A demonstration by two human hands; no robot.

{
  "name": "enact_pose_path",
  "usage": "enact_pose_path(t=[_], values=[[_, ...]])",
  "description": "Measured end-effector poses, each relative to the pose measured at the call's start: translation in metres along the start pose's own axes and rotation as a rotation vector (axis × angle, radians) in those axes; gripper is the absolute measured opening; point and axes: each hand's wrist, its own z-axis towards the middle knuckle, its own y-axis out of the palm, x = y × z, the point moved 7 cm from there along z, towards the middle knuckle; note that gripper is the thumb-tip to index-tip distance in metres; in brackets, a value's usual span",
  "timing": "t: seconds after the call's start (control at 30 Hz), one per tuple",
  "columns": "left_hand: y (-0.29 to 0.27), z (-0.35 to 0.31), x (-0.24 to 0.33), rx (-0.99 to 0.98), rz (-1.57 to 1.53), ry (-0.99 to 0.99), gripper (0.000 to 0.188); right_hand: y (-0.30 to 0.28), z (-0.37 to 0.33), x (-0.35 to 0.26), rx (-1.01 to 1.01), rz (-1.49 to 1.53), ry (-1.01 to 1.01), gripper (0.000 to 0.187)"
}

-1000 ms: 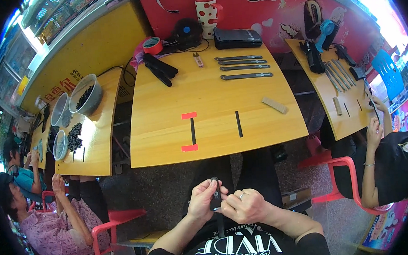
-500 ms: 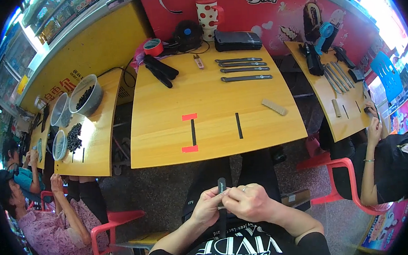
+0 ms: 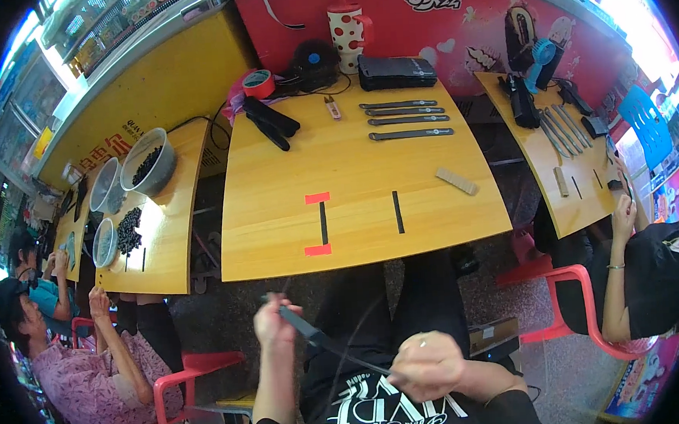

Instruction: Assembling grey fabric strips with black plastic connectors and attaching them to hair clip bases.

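Over my lap, a narrow dark strap [image 3: 328, 343] runs slantwise between my two hands. My left hand [image 3: 273, 323], blurred a little, is closed on its upper end near the table's front edge. Lower and to the right, my right hand [image 3: 428, 364] pinches the other end in a fist. A thin dark loop of the strap or a cord hangs blurred between them. On the wooden table [image 3: 360, 164] ahead, several similar dark straps with pale print [image 3: 411, 134] lie in a row. Two thick black bundles [image 3: 270, 123] lie at the far left.
Red tape [image 3: 318, 198] brackets one black strip [image 3: 324, 223] on the table; another black strip [image 3: 399, 212] is right of it. A ribbed tan block [image 3: 456, 181], thread snips [image 3: 333, 108], a tape roll [image 3: 258, 82] and a spotted tumbler [image 3: 347, 37] stand around. People sit at both sides.
My hands were together at my chest on the strap. Now they are apart: the left has moved left and forward, the right slightly down, with the strap stretched between them.
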Motion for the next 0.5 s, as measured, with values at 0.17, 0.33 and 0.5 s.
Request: enact_pose_path(t=[0.17,0.33,0.5], values=[[-0.168,0.091,0.119,0.278,-0.236,0.337,0.015,-0.089,-0.025,0.002,0.633,-0.109,0.137,0.018],[0.040,-0.062,0.122,-0.719,0.150,0.342,0.033,-0.076,-0.012,0.045,0.304,-0.128,0.411,0.013],[0.161,-0.127,0.037,-1.003,1.036,0.471,0.057,-0.073,-0.007,0.052,0.304,-0.116,0.421,0.013]])
